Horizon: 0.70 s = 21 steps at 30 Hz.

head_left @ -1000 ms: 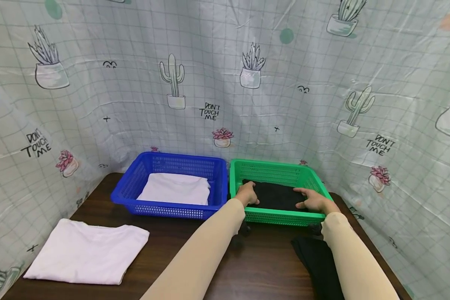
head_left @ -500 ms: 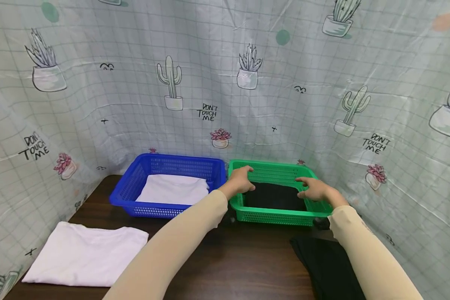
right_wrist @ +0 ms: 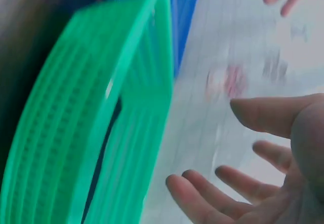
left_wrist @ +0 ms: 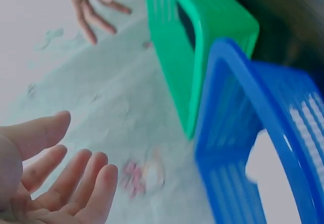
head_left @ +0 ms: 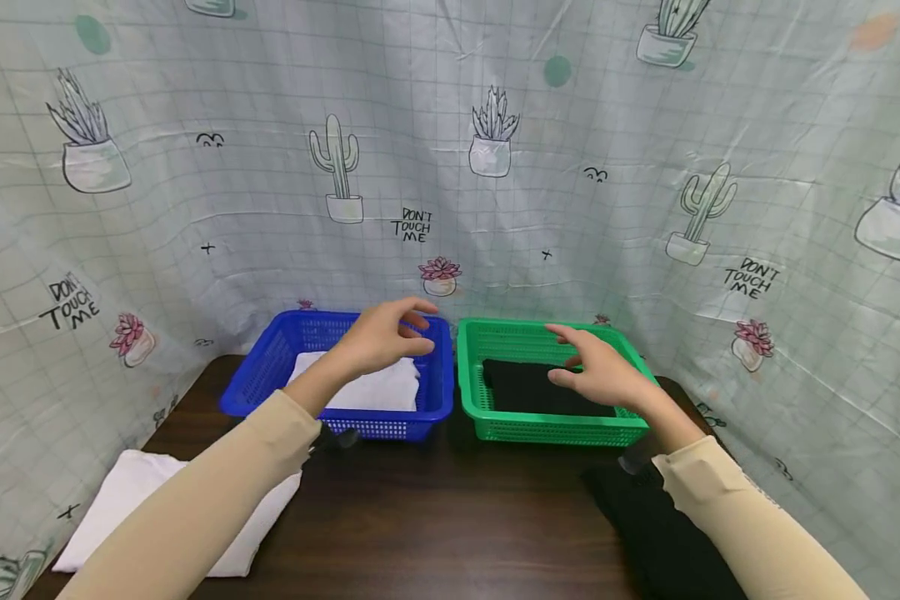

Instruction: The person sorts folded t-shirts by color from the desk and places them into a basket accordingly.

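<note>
Above the blue basket (head_left: 232, 400) my left hand (head_left: 378, 337) hovers with relaxed fingers, holding nothing. A folded white cloth (head_left: 378, 390) lies inside that basket. My right hand (head_left: 596, 367) is raised over the green basket (head_left: 562, 429), its fingers spread and nothing in them. Inside the green basket rests a folded black cloth (head_left: 532, 390), partly covered by the right hand in the head view. Both wrist views show the hands (left_wrist: 66, 183) (right_wrist: 253, 183) apart from the baskets.
A folded white garment (head_left: 251, 533) lies at the table's front left, partly behind the left sleeve. Folded black fabric (head_left: 660, 533) lies at the front right, beneath the right forearm. A cactus-print curtain (head_left: 420, 125) surrounds the brown table (head_left: 435, 525).
Both hands have lifted out of the green basket, leaving the black cloth there. The left hand has moved left over the blue basket. The right hand has shifted slightly left and up.
</note>
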Each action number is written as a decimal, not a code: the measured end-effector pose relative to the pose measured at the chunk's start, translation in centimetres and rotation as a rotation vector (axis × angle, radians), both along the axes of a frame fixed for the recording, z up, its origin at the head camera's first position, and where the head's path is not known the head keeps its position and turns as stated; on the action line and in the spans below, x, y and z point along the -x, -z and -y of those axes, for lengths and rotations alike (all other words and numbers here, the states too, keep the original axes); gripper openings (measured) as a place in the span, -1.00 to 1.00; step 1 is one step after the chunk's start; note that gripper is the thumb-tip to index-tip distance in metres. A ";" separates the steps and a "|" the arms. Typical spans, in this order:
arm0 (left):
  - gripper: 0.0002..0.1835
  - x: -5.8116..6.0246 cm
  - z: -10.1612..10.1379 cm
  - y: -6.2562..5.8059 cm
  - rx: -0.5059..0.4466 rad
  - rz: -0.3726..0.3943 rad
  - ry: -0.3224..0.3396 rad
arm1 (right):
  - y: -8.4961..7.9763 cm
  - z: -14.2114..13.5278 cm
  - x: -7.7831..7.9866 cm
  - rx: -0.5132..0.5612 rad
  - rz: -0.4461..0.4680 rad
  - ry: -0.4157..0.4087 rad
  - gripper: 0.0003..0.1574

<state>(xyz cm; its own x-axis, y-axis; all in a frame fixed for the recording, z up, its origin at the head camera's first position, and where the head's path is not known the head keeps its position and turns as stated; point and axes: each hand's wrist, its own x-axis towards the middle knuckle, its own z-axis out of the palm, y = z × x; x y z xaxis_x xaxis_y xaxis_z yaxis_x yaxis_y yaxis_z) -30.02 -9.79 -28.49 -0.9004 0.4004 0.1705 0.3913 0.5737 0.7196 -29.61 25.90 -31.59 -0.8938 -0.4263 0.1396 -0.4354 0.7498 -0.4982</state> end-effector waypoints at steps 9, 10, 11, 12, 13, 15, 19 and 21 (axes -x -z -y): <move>-0.43 -5.0 10.9 -0.7 0.025 -0.047 -0.088 | 0.3 7.0 -4.4 0.240 0.072 -0.085 -0.09; -0.43 -5.6 12.0 -0.5 0.016 -0.044 -0.096 | 0.6 7.7 -4.9 0.263 0.085 -0.097 -0.10; -0.42 -6.1 13.2 -0.3 0.013 -0.047 -0.103 | 0.9 8.4 -5.3 0.288 0.098 -0.108 -0.10; -0.41 -6.7 14.3 0.0 0.008 -0.050 -0.110 | 1.2 9.1 -5.7 0.318 0.111 -0.123 -0.10; -0.40 -7.2 15.4 0.4 0.009 -0.051 -0.120 | 1.6 9.8 -6.1 0.343 0.123 -0.137 -0.11; -0.39 -8.3 17.5 1.1 0.007 -0.047 -0.142 | 2.3 11.2 -6.9 0.391 0.158 -0.169 -0.12; -0.38 -10.3 21.4 2.7 0.005 -0.043 -0.188 | 4.0 14.1 -8.4 0.478 0.249 -0.208 -0.11; -0.39 -11.0 23.0 3.7 0.000 -0.038 -0.195 | 4.9 15.3 -8.9 0.531 0.301 -0.211 -0.09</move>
